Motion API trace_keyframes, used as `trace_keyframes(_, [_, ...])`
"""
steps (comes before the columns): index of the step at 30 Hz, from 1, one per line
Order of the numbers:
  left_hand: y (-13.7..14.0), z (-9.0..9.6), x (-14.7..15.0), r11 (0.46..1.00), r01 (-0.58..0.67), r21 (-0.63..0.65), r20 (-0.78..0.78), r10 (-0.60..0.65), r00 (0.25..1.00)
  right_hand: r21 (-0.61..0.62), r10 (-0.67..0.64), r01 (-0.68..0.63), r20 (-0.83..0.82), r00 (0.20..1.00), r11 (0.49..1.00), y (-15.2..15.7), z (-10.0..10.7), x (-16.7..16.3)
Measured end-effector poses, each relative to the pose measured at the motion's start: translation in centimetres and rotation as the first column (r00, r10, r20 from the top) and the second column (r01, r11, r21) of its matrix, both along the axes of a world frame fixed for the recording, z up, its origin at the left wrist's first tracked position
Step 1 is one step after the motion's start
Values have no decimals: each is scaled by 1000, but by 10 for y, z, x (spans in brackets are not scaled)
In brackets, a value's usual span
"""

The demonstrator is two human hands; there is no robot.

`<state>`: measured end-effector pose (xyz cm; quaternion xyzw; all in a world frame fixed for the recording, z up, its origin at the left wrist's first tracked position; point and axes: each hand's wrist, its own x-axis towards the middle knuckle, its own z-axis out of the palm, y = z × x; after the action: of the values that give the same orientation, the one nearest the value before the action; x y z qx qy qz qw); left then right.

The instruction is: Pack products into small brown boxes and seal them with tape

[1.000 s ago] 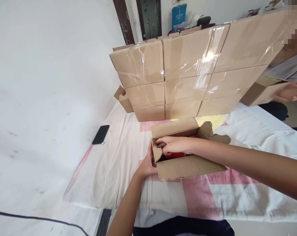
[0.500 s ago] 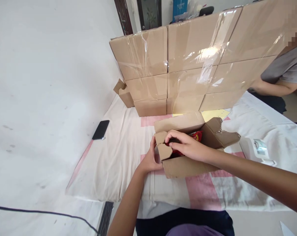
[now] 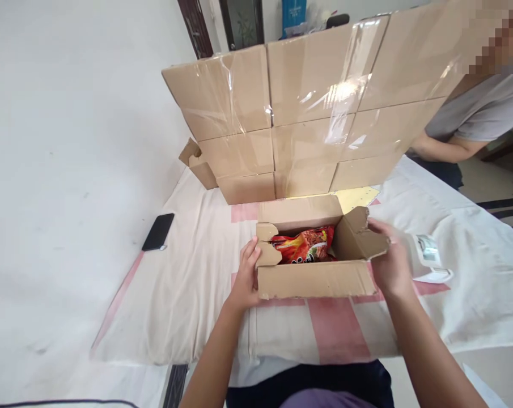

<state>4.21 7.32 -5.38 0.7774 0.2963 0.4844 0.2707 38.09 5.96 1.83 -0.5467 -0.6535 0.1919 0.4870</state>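
Note:
An open cardboard box (image 3: pixel 316 281) sits on the cloth-covered table in front of me, its flaps standing outward. Inside lies a shiny red and orange food packet (image 3: pixel 302 246) with printed pictures. My left hand (image 3: pixel 245 277) grips the box's left end, thumb toward the front and fingers against the side. At the opposite end, my right hand (image 3: pixel 390 260) holds the right side, its fingers behind the torn right flap. Both palms press the box between them.
A tall wall of taped cardboard boxes (image 3: pixel 307 113) stands behind. A smaller open box (image 3: pixel 200 167) leans at its left. A black phone (image 3: pixel 158 232) lies on the left, and a white tape dispenser (image 3: pixel 428 258) sits close by my right hand. Another person (image 3: pixel 473 119) is at the far right.
My right hand has come out of the box and moved to its right end, uncovering the packet. The box now sits squarer to me; my left hand stays on its left end.

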Motion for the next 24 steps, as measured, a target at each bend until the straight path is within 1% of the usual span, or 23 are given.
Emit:
trace_keyframes(1, [0, 0, 1, 1000, -2, 2, 7, 2, 1000, -26, 102, -102, 12, 995, 994, 3, -3, 0])
trace_keyframes(2, [-1, -1, 1, 1000, -2, 11, 11, 2, 1000, -26, 176, -176, -4, 984, 984, 4, -3, -2])
trace_keyframes(4, [-1, -3, 2, 999, -9, 39, 3, 8, 1000, -26, 253, -255, -43, 966, 967, 5, -2, -5])
trace_keyframes(7, [1, -2, 2, 996, -43, 74, -5, 44, 999, -49, 239, -246, -118, 964, 968, 6, 3, -7])
trace_keyframes(10, [4, 7, 4, 980, -136, 144, -15, 139, 990, -85, 231, -249, -180, 956, 965, 8, 6, -5])
trace_keyframes(13, [5, 21, 10, 921, -281, 269, -10, 294, 956, -114, 237, -268, -234, 943, 956, 11, 7, -4])
trace_keyframes(14, [4, 25, 14, 901, -320, 291, 2, 334, 942, -117, 241, -277, -256, 936, 954, 12, 6, -4])
trace_keyframes(15, [2, 29, 19, 891, -351, 287, 19, 361, 932, -114, 246, -286, -276, 929, 952, 12, 4, -4])
trace_keyframes(16, [1, 33, 24, 892, -374, 253, 43, 376, 926, -106, 250, -292, -295, 922, 950, 12, 1, -4])
trace_keyframes(17, [0, 37, 30, 901, -391, 188, 75, 384, 920, -101, 249, -294, -318, 915, 950, 12, -2, -5])
trace_keyframes(19, [-1, 42, 40, 914, -406, 1, 157, 400, 903, -116, 221, -284, -386, 896, 952, 11, -9, -6])
trace_keyframes(21, [1, 46, 48, 906, -378, -189, 238, 416, 878, -161, 169, -271, -465, 869, 949, 12, -12, -8])
trace_keyframes(22, [4, 48, 50, 898, -353, -262, 268, 419, 867, -181, 152, -272, -493, 856, 945, 13, -12, -8])
trace_keyframes(24, [10, 51, 50, 882, -296, -368, 308, 416, 856, -183, 165, -294, -510, 844, 938, 17, -9, -9])
